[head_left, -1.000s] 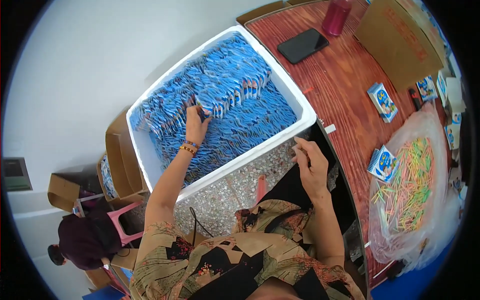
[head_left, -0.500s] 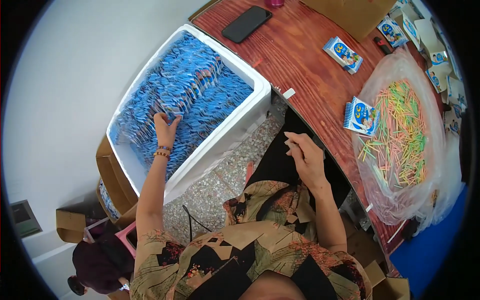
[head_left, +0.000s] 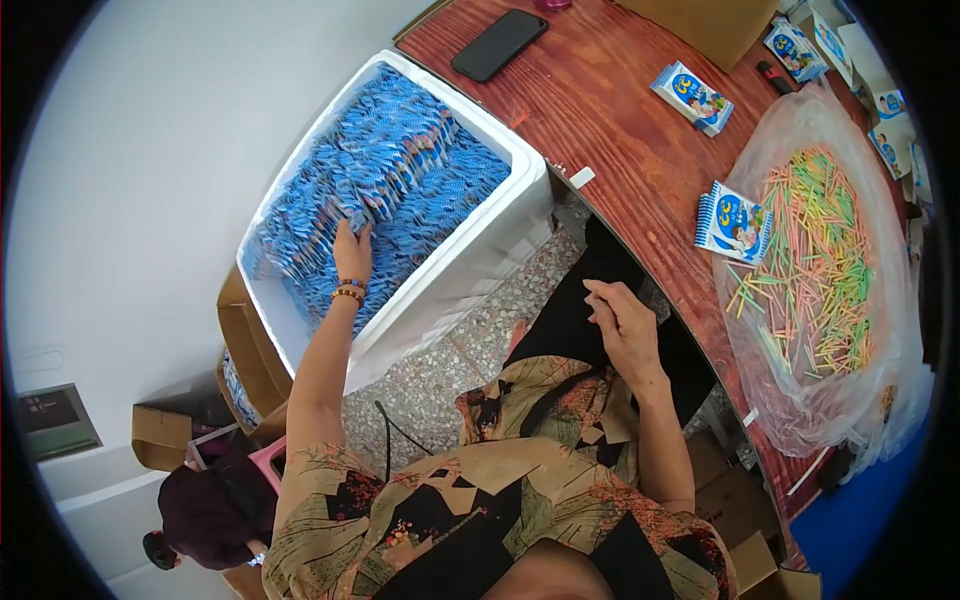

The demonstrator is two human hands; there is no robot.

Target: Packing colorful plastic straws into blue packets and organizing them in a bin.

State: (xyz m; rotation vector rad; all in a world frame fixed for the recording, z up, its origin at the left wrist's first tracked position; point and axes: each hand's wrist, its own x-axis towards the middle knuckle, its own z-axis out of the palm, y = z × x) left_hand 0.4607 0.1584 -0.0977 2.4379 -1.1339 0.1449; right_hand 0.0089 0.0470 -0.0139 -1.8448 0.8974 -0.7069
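Note:
A white foam box [head_left: 455,270] stands at the left, filled with rows of small blue packets [head_left: 465,170]. My left hand [head_left: 353,255], beaded bracelets at the wrist, reaches down into it. Its thumb and fingers close on the upper edges of some blue packets in the middle rows; the fingertips are partly hidden among them. My right hand [head_left: 628,330] hangs in the air over my lap, between the box and the table edge. Its fingers are half curled and a little apart, and I see nothing between them.
On the red wooden table [head_left: 610,140] lie a black phone [head_left: 499,46], a stack of blue-white packets [head_left: 692,98], another packet stack [head_left: 734,224] and a clear bag of coloured sticks [head_left: 815,260]. Cardboard boxes [head_left: 162,437] and another person [head_left: 215,515] are at lower left.
The whole view has shifted slightly. My left hand is still in the box, its fingers now closer together at the packets. My right hand stays raised over my lap.

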